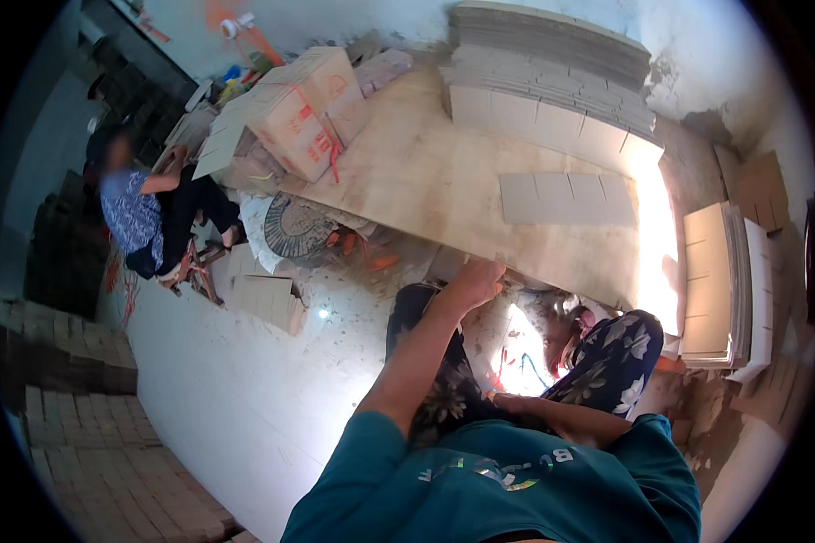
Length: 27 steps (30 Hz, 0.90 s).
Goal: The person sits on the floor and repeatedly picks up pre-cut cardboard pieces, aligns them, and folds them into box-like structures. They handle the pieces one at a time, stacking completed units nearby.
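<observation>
Head view: a wooden tabletop (407,149) slants across the middle, its near edge running down toward the right.
Co-worker (131,204): seated at the far left, well apart from the tabletop's near edge where the wearer sits.
Cartons (290,127): on the tabletop's left part, beyond the wearer's reach as it looks.
Left hand (476,282): at the near edge, fingers seemingly curled in; whether it grips the edge, pinches something small or is bare cannot be told.
Right hand (509,403): low by the lap, between the thighs, well short of the tabletop; its fingers are too unclear to say how open it is or whether it holds anything.
Back stack (552,127): slotted cardboard piled at the far side, beyond the single sheet.
Slotted cardboard sheet (569,204): flat on the tabletop, long axis roughly left to right, slots cut in from its far edge.
Sheet from hands: ahead and to the right of the left hand, near but apart; the left is the nearer hand, the right lying farther back.
Right-hand stack (708,281): upright slotted sheets beyond the tabletop's right end.
</observation>
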Each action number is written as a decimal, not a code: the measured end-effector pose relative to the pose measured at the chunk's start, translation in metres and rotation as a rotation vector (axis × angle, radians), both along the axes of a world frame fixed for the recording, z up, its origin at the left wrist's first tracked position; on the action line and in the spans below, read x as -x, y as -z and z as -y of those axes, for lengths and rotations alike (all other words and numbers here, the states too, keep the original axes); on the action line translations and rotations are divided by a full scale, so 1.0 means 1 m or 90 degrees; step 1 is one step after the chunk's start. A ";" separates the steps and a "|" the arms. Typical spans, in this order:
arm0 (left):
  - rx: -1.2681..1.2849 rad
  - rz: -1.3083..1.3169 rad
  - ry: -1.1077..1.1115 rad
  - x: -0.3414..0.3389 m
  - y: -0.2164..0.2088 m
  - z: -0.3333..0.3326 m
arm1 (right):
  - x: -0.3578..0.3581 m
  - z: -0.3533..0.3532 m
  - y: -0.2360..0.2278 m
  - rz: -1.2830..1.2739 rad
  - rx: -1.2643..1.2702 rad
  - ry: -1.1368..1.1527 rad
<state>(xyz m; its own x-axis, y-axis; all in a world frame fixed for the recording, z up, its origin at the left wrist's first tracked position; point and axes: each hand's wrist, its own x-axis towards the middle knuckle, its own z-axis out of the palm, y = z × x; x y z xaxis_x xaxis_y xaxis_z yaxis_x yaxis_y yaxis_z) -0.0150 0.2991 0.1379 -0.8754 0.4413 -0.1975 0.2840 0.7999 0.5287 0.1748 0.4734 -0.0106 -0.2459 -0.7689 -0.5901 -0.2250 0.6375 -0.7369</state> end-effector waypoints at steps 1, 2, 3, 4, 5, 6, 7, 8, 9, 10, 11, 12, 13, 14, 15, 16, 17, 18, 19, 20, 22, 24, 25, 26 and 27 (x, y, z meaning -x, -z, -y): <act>0.004 0.020 -0.004 -0.004 -0.002 0.001 | 0.004 -0.003 0.002 -0.026 0.004 -0.015; -0.010 0.027 -0.015 -0.007 -0.006 0.001 | 0.010 -0.005 0.004 -0.097 0.015 -0.054; -0.022 0.035 -0.026 -0.009 -0.009 0.001 | 0.018 -0.007 0.005 -0.189 0.030 -0.094; -0.032 0.039 -0.042 -0.010 -0.014 0.002 | 0.029 -0.009 0.005 -0.274 0.043 -0.120; -0.067 -0.030 -0.026 -0.009 -0.013 -0.001 | 0.042 -0.018 0.004 -0.237 0.017 0.014; -0.099 -0.099 -0.009 -0.005 -0.011 -0.004 | 0.061 -0.028 0.002 -0.118 0.066 0.123; -0.132 -0.164 0.008 -0.004 -0.007 -0.006 | 0.064 -0.034 -0.035 0.241 0.343 0.463; -0.156 -0.201 -0.005 0.002 -0.008 -0.011 | 0.085 -0.032 -0.067 0.070 0.207 0.450; -0.176 -0.235 -0.020 0.008 -0.013 -0.015 | 0.096 -0.034 -0.084 0.019 0.184 0.493; -0.196 -0.269 -0.029 0.019 -0.015 -0.019 | 0.106 -0.035 -0.099 -0.008 0.214 0.547; -0.194 -0.300 -0.034 0.034 -0.011 -0.021 | 0.118 -0.038 -0.114 -0.041 0.241 0.602; -0.197 -0.323 -0.032 0.051 -0.001 -0.024 | 0.130 -0.041 -0.130 -0.076 0.268 0.653; -0.199 -0.340 -0.025 0.064 0.006 -0.027 | 0.147 -0.044 -0.146 -0.190 0.165 0.594; -0.237 -0.325 -0.037 0.075 0.010 -0.031 | 0.163 -0.049 -0.165 -0.143 0.047 0.586; -0.247 -0.310 -0.040 0.094 0.023 -0.031 | 0.172 -0.061 -0.140 -0.421 0.154 0.601; -0.238 -0.330 -0.053 0.106 0.034 -0.031 | 0.184 -0.071 -0.138 -0.445 0.143 0.627; -0.234 -0.349 -0.061 0.118 0.043 -0.032 | 0.199 -0.080 -0.138 -0.471 0.128 0.658; -0.239 -0.410 -0.049 0.126 0.049 -0.027 | 0.210 -0.087 -0.138 -0.496 0.125 0.697; -0.209 -0.409 -0.056 0.136 0.056 -0.021 | 0.222 -0.096 -0.137 -0.523 0.121 0.732; -0.177 -0.412 -0.066 0.146 0.064 -0.014 | 0.235 -0.104 -0.137 -0.489 0.097 0.801; -0.102 -0.391 -0.106 0.162 0.070 -0.008 | 0.254 -0.121 -0.140 -0.395 0.078 0.954; -0.136 -0.232 -0.103 0.173 0.060 -0.012 | 0.269 -0.133 -0.144 -0.273 0.104 1.107; -0.146 -0.156 -0.112 0.177 0.057 -0.013 | 0.270 -0.135 -0.138 -0.209 0.210 1.164; -0.131 -0.125 -0.112 0.181 0.059 -0.015 | 0.272 -0.138 -0.129 -0.143 0.320 1.213; -0.115 -0.096 -0.114 0.184 0.060 -0.019 | 0.273 -0.139 -0.121 -0.076 0.431 1.254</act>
